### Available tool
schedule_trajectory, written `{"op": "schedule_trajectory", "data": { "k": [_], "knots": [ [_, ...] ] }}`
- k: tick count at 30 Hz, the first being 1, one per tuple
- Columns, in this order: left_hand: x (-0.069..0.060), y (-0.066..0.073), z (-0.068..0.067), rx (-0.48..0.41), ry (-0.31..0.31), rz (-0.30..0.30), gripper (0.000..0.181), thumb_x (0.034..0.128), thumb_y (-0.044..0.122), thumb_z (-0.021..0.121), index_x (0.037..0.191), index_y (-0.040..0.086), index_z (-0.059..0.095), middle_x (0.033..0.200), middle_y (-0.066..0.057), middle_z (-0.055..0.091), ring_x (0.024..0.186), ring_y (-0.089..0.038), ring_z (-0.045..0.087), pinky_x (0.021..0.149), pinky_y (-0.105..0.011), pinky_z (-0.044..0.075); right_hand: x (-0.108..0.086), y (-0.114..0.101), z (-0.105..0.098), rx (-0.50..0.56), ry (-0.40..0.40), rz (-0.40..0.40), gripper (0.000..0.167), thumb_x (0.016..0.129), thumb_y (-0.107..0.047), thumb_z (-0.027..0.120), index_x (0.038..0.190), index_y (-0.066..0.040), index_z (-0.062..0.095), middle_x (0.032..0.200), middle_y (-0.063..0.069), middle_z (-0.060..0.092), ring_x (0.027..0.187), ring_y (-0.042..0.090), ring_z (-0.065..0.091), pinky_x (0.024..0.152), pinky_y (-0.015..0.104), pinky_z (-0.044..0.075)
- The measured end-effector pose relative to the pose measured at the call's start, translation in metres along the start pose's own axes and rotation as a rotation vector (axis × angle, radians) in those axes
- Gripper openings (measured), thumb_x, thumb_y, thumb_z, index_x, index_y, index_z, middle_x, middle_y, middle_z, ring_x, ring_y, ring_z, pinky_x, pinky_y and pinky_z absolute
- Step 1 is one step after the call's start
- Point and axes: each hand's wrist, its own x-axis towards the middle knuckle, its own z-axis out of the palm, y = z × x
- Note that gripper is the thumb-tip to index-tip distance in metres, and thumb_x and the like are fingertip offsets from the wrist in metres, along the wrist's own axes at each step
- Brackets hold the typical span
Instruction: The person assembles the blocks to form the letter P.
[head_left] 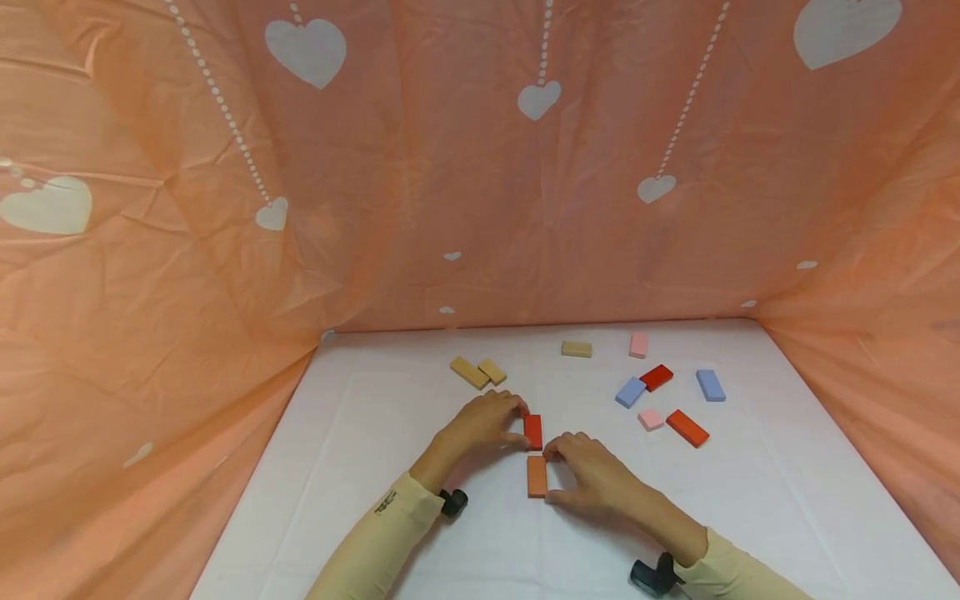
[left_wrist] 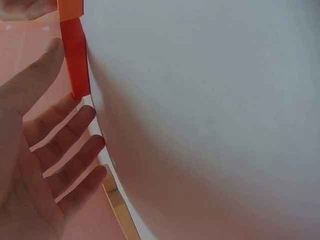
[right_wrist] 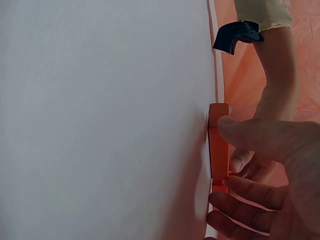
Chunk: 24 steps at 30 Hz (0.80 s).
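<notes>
Two rectangular blocks lie end to end on the white table, a narrow gap between them in the head view. My left hand holds the red block, with the index finger at its far end and the thumb near its close end. The other fingers of that hand spread beside it in the left wrist view. My right hand holds the orange block between thumb and index finger at its two ends. In the right wrist view, the thumb touches the orange block's side.
Beyond the left hand lie two yellow blocks, with another yellow block farther right. To the right are blue blocks, pink blocks, a dark red block and an orange-red block. A peach curtain surrounds the table.
</notes>
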Motion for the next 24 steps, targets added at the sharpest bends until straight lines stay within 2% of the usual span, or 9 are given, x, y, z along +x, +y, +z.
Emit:
{"op": "schedule_trajectory", "data": {
  "k": [9,17,24],
  "knots": [
    [-0.0051,0.0028,0.0006,-0.001,-0.008,0.0,0.047,0.0905,0.039,0.088,0.127,0.016,0.071,0.124,0.001,0.07,0.117,-0.021,0.064,0.105,-0.038,0.052,-0.0011,-0.0024,0.0017,-0.026,0.003,0.0,0.054,0.084,-0.032,0.092,0.125,-0.01,0.066,0.116,-0.001,0.068,0.108,0.019,0.061,0.099,0.048,0.054],
    [-0.0081,0.005,0.0013,0.007,-0.009,0.004,0.046,0.0904,0.039,0.088,0.126,0.016,0.071,0.121,0.001,0.069,0.113,-0.021,0.064,0.101,-0.037,0.053,-0.0019,-0.0046,0.0009,-0.042,0.01,-0.009,0.053,0.083,-0.031,0.092,0.124,-0.01,0.066,0.115,-0.001,0.068,0.107,0.019,0.061,0.097,0.046,0.054],
    [-0.0098,0.0076,0.0022,0.007,-0.013,-0.002,0.046,0.0914,0.039,0.087,0.128,0.017,0.07,0.124,0.001,0.069,0.117,-0.02,0.063,0.105,-0.039,0.052,-0.0029,-0.0056,-0.0001,-0.032,-0.002,0.008,0.054,0.083,-0.031,0.093,0.125,-0.011,0.065,0.115,-0.001,0.068,0.107,0.019,0.061,0.097,0.047,0.054]
  ]
}}
